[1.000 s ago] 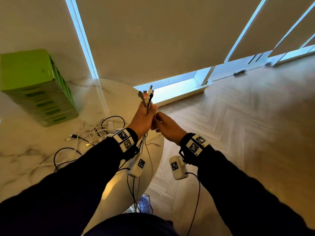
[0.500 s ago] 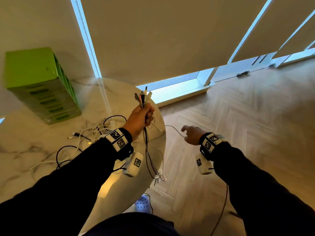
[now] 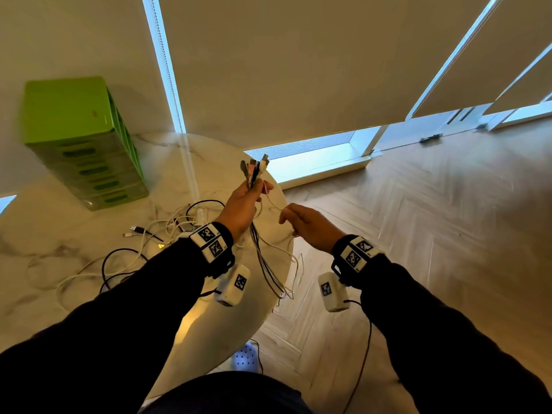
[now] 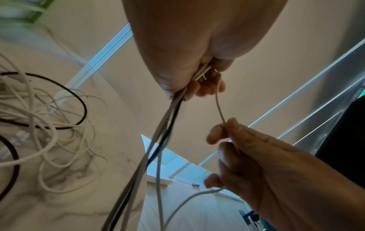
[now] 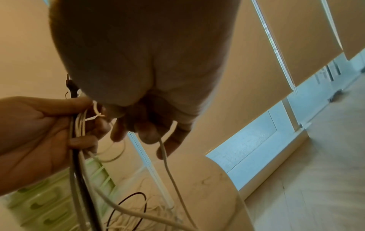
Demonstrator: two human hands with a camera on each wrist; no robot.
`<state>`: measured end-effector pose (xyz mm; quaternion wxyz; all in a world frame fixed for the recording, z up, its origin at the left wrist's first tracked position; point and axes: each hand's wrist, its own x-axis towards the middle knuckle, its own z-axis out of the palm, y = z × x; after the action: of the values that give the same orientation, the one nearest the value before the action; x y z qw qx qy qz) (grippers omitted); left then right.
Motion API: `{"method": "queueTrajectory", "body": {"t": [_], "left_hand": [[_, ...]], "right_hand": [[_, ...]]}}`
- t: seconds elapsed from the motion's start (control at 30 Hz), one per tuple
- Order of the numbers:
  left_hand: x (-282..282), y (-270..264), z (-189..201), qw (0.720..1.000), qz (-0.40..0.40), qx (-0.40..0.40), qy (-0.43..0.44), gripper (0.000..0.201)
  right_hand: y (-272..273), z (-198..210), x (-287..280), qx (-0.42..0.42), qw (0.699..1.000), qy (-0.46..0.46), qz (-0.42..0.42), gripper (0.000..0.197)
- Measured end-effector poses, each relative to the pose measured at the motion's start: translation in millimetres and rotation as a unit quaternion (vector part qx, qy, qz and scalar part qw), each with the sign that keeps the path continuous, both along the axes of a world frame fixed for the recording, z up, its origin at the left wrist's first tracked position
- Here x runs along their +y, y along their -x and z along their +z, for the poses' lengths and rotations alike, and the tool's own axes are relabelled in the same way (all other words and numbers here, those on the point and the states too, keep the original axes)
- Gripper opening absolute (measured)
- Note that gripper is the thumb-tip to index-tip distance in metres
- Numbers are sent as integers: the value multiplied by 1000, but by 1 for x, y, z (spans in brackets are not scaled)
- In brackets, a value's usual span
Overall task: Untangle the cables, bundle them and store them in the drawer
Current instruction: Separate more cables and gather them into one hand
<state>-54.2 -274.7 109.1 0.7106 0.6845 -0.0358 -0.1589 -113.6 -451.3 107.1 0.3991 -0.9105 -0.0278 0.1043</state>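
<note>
Head view: half a second ago the right hand [image 3: 310, 227] was held out well to the right of the left hand [image 3: 243, 204]; now it has come back in beside it, pinching one thin white cable [image 4: 219, 109] that runs up into the left fist. The left hand grips the gathered cables [image 3: 254, 171], plugs upward. This looks like combing one lead straight for the bundle. More tangled cables [image 3: 125, 249] lie on the worktop [image 3: 44, 234] beyond the left wrist; the green drawer unit [image 3: 80, 141] stands farther left. A small red mark on top is unreadable.
</note>
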Motion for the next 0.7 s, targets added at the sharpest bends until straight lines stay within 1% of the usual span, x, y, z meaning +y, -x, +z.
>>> {"method": "queueTrajectory", "body": {"t": [0.07,0.13,0.2,0.23,0.27,0.3,0.33,0.37,0.43,0.47,0.5,0.53,0.57,0.6,0.63,0.7], "left_hand": [[2,-4,-2,1000,18,12,13,32],[5,-7,-4,998,29,33,39,34],[7,-8,-5,996,35,46,73,36],[8,-8,-4,993,35,54,99,36],[8,-8,-4,989,32,64,128,36],[9,-8,-2,984,24,76,157,36],[10,-6,-1,980,12,88,180,36],[10,-5,0,976,-1,98,197,36],[9,-1,2,971,-23,105,214,35],[8,2,3,970,-34,105,216,35],[7,4,3,970,-42,103,216,35],[6,6,3,971,-47,101,213,35],[6,6,3,973,-48,98,205,35],[6,6,2,976,-43,93,190,35],[7,5,-1,981,-32,85,170,36],[9,1,-7,991,-8,57,121,37]], "right_hand": [[0,1,-13,-25,997,79,-8,30],[0,4,-30,-14,977,212,3,32],[2,6,-46,46,935,350,22,34],[4,5,-53,79,913,399,30,35],[5,2,-60,113,898,425,30,36],[7,0,-63,146,892,427,21,35],[8,-5,-64,171,894,415,9,35],[9,-10,-61,180,903,390,3,38],[9,-18,-47,152,941,302,13,57],[9,-19,-34,126,961,244,34,66],[10,-16,-19,108,976,179,60,71],[10,-13,-4,98,984,118,86,71],[10,-9,8,96,987,77,107,68],[9,-8,16,92,987,56,120,61],[7,-5,23,75,987,56,127,51],[2,-1,27,7,986,83,141,30]]}}
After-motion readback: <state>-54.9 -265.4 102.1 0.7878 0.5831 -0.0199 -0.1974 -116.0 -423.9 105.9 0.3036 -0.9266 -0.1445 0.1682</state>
